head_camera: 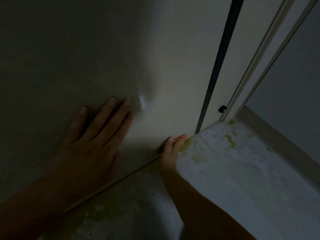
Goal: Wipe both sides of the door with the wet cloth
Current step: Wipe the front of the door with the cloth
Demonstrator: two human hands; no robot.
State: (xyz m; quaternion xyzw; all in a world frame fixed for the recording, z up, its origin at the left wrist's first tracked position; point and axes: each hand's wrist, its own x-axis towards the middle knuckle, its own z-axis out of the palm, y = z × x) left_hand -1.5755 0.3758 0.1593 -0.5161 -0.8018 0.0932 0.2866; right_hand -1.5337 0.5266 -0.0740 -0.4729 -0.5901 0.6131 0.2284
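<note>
Palm of my left hand (pixel 97 135) lies flat on the door (pixel 173 58), fingers straight, I judge to steady it. Just right of it, my right hand (pixel 170 153) reaches the door's bottom edge at the stained floor (pixel 225 170); whether it grasps anything I cannot tell. I see no wet cloth. Beyond stands the door frame (pixel 256 66).

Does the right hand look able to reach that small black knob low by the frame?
Probably yes. The right hand sits at the bottom corner of the door; only floor and the dark strip lie between it and the black knob.
</note>
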